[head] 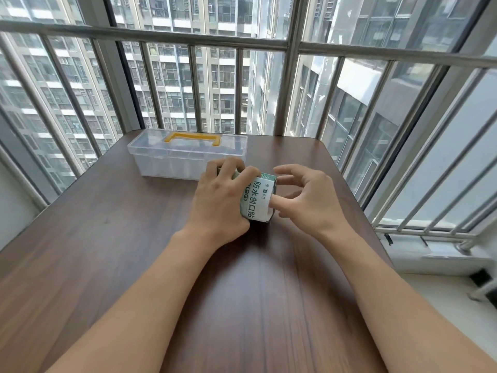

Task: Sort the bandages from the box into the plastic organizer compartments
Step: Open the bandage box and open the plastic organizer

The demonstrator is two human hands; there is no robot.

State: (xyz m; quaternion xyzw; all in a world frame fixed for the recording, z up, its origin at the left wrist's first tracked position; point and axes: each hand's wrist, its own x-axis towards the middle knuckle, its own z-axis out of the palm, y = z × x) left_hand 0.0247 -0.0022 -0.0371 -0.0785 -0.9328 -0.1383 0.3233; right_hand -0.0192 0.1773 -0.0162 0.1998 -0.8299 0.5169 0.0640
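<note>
A small white and green bandage box [256,199] with printed characters sits at the middle of the table. My left hand [220,200] wraps over its left side and top, gripping it. My right hand [304,196] is at the box's right end, fingers spread, with fingertips touching the end flap. Behind the box stands the clear plastic organizer [185,157] with a yellow handle on its lid; the lid is down. No bandages are visible.
The dark wood table [134,265] runs from me to a barred window. Its right edge borders a white sill [443,267]. The organizer stands close to the table's far edge.
</note>
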